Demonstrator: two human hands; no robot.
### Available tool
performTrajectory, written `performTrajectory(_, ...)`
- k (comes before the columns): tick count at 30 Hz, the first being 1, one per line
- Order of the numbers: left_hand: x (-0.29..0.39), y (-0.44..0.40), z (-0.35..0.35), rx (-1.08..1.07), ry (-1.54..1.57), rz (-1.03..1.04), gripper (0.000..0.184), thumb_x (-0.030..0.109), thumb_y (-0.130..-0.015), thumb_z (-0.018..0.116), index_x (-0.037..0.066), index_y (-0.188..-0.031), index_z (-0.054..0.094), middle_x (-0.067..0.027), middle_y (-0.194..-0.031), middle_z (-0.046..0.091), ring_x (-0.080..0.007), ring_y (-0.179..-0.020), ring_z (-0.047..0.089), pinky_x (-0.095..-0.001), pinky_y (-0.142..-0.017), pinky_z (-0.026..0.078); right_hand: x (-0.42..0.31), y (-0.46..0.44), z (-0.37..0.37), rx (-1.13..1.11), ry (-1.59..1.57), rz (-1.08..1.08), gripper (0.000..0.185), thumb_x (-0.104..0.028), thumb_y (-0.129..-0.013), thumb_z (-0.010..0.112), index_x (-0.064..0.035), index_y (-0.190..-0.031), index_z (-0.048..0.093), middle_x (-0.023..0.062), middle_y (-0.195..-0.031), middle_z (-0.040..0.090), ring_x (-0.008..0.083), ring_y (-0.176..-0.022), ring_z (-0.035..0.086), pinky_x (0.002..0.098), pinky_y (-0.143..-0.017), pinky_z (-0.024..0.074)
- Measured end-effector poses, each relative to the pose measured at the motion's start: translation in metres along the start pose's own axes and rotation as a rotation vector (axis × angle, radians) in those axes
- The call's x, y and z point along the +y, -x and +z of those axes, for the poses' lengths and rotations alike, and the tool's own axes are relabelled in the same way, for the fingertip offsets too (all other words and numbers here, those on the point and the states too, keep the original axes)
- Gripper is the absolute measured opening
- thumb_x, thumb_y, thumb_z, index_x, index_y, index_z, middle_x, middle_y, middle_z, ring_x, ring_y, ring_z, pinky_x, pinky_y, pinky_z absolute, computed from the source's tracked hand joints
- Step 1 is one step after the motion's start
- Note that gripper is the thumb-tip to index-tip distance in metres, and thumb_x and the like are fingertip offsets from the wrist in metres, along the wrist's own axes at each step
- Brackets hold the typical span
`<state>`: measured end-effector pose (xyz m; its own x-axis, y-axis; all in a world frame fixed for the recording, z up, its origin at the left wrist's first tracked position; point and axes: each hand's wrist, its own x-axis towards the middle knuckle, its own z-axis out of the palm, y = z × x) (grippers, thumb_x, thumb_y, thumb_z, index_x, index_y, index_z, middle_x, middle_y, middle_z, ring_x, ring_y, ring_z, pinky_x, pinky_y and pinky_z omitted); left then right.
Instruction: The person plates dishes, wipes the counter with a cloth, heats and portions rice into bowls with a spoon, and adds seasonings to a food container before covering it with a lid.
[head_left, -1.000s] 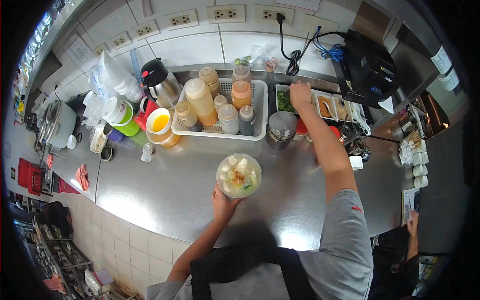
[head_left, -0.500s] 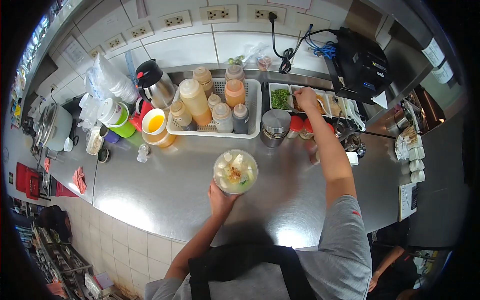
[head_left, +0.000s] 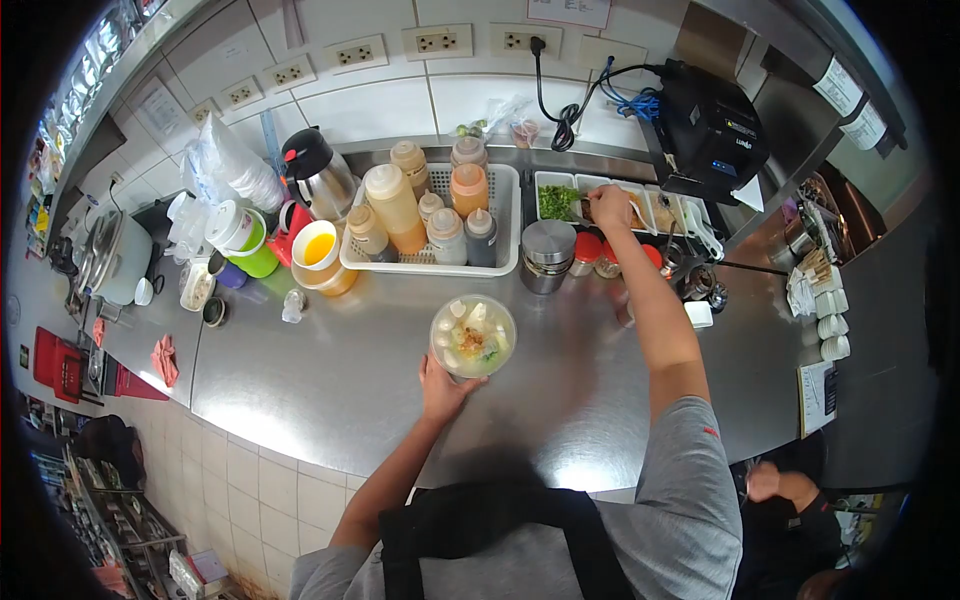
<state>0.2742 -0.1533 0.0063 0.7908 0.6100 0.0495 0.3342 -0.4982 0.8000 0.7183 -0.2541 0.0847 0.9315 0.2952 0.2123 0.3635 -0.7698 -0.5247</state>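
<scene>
My left hand (head_left: 447,388) is closed around the lower side of a clear round bowl of soup (head_left: 472,337). Pale chunks float in its cloudy broth, with brown crispy bits and some green on top. My right hand (head_left: 608,207) reaches far forward over a row of white topping containers. Its fingers are closed on what looks like a metal spoon (head_left: 582,208), mostly hidden by the hand. Just left of it is a container of chopped green onion (head_left: 557,203); the one beneath holds brown bits.
A white basket (head_left: 430,267) of squeeze bottles stands at the back. Beside it are a steel canister (head_left: 548,257), red-lidded jars (head_left: 587,250), a yellow-filled bowl (head_left: 317,246) and a steel jug (head_left: 318,175). A black printer (head_left: 708,130) sits back right. Another person's hand (head_left: 765,482) shows lower right.
My right hand has shifted slightly, staying over the topping containers. The bowl stays in my left hand, almost in place. The other person's hand at lower right has risen.
</scene>
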Motion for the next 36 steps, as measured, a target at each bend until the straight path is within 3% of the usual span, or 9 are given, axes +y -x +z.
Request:
performTrajectory(5, -0.004, 0.0, 0.0, -0.045, -0.036, -0.016, 0.102, 0.035, -0.06, 0.092, 0.008, -0.143, 0.038, -0.0117, -0.138, 0.048, -0.0308, -0.135, 0.041, -0.0554, -0.117, 0.016, 0.01, -0.007, 0.007, -0.05, -0.011, -0.017, 0.016, -0.023, -0.081, 0.068, -0.015, -0.088, 0.08, 0.0187, -0.091, 0.072, 0.0342, -0.087, 0.071, 0.0418, -0.081, 0.0556)
performTrajectory(10, -0.016, 0.002, 0.003, -0.006, 0.027, -0.001, 0.119, 0.034, -0.057, 0.093, 0.007, -0.151, 0.024, -0.0129, -0.149, 0.039, -0.0296, -0.142, 0.034, -0.0551, -0.118, 0.014, 0.0, 0.015, -0.021, -0.121, -0.296, -0.01, 0.018, -0.017, -0.082, 0.068, -0.0097, -0.094, 0.079, 0.015, -0.088, 0.074, 0.0255, -0.079, 0.072, 0.0352, -0.074, 0.0551)
performTrajectory(15, -0.007, 0.002, -0.003, -0.031, 0.07, -0.026, 0.121, 0.034, -0.056, 0.093, 0.007, -0.151, 0.023, -0.012, -0.151, 0.037, -0.0286, -0.142, 0.033, -0.0539, -0.118, 0.013, -0.049, 0.098, -0.083, -0.158, -0.451, -0.311, 0.017, -0.011, -0.087, 0.065, -0.006, -0.098, 0.077, 0.0104, -0.08, 0.074, 0.0144, -0.071, 0.068, 0.0313, -0.067, 0.0528)
performTrajectory(17, -0.008, 0.001, -0.001, 0.0, 0.056, -0.019, 0.118, 0.034, -0.057, 0.093, 0.007, -0.15, 0.026, -0.0112, -0.148, 0.041, -0.0288, -0.14, 0.036, -0.0539, -0.118, 0.013, -0.074, 0.149, -0.099, -0.354, -0.462, -0.158, 0.015, -0.012, -0.088, 0.065, -0.0064, -0.097, 0.076, 0.0096, -0.083, 0.073, 0.0175, -0.074, 0.068, 0.0347, -0.067, 0.0524)
performTrajectory(19, -0.005, 0.001, 0.001, 0.026, 0.061, -0.014, 0.115, 0.035, -0.057, 0.093, 0.007, -0.148, 0.029, -0.0106, -0.144, 0.045, -0.029, -0.138, 0.039, -0.0538, -0.117, 0.015, -0.079, 0.199, -0.079, -0.142, -0.307, -0.448, 0.014, -0.011, -0.087, 0.066, -0.0073, -0.097, 0.075, 0.0083, -0.083, 0.067, 0.0217, -0.075, 0.064, 0.0369, -0.069, 0.0493)
performTrajectory(24, 0.0, 0.002, -0.002, 0.081, 0.046, -0.027, 0.109, 0.036, -0.056, 0.093, 0.005, -0.144, 0.036, -0.0108, -0.137, 0.052, -0.0302, -0.133, 0.044, -0.0511, -0.114, 0.023, -0.072, 0.276, -0.044, 0.019, 0.0, -1.056, 0.017, -0.008, -0.086, 0.061, -0.0084, -0.1, 0.071, 0.0079, -0.085, 0.059, 0.0276, -0.072, 0.055, 0.0372, -0.069, 0.0419)
performTrajectory(29, -0.008, 0.004, 0.001, 0.117, 0.051, -0.059, 0.108, 0.034, -0.054, 0.094, 0.004, -0.142, 0.038, -0.0134, -0.134, 0.054, -0.0329, -0.129, 0.047, -0.0472, -0.11, 0.03, -0.074, 0.218, -0.085, 0.225, -0.109, -0.633, 0.02, -0.005, -0.083, 0.062, -0.0036, -0.1, 0.07, 0.0104, -0.09, 0.061, 0.0318, -0.081, 0.061, 0.0416, -0.071, 0.045)
performTrajectory(33, 0.0, 0.01, -0.002, 0.131, 0.169, -0.088, 0.108, 0.031, -0.052, 0.095, 0.004, -0.141, 0.04, -0.0151, -0.132, 0.055, -0.0353, -0.126, 0.049, -0.0461, -0.108, 0.034, -0.028, 0.117, -0.084, 0.299, 0.188, -0.331, 0.013, -0.002, -0.081, 0.06, -0.0001, -0.09, 0.07, 0.0187, -0.097, 0.067, 0.0386, -0.087, 0.066, 0.0465, -0.075, 0.0535)
performTrajectory(36, 0.005, 0.022, -0.004, 0.168, 0.165, -0.127, 0.106, 0.03, -0.052, 0.095, 0.004, -0.14, 0.041, -0.0157, -0.129, 0.056, -0.0357, -0.123, 0.051, -0.0464, -0.106, 0.036, 0.009, 0.057, -0.048, 0.069, 0.364, -0.119, 0.015, -0.003, -0.082, 0.058, 0.0006, -0.09, 0.07, 0.0221, -0.106, 0.067, 0.0378, -0.091, 0.069, 0.0449, -0.077, 0.0565)
